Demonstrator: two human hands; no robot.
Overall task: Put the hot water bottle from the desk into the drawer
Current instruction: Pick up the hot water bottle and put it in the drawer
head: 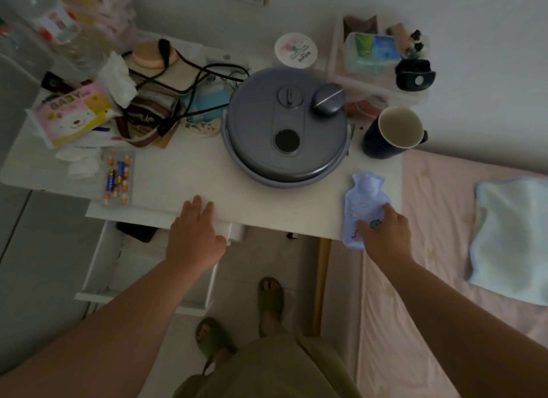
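A small pale lilac hot water bottle lies at the front right corner of the white desk, its lower end overhanging the edge. My right hand covers its lower part, fingers wrapped around it. My left hand rests flat on the desk's front edge, fingers spread, holding nothing. Below the left hand a white drawer stands pulled out; a dark object lies at its back.
A big grey round lidded pot fills the desk's middle, a dark mug to its right. Batteries, a tissue pack and cables clutter the left. A bed with pink sheet borders the right. My slippered feet stand below.
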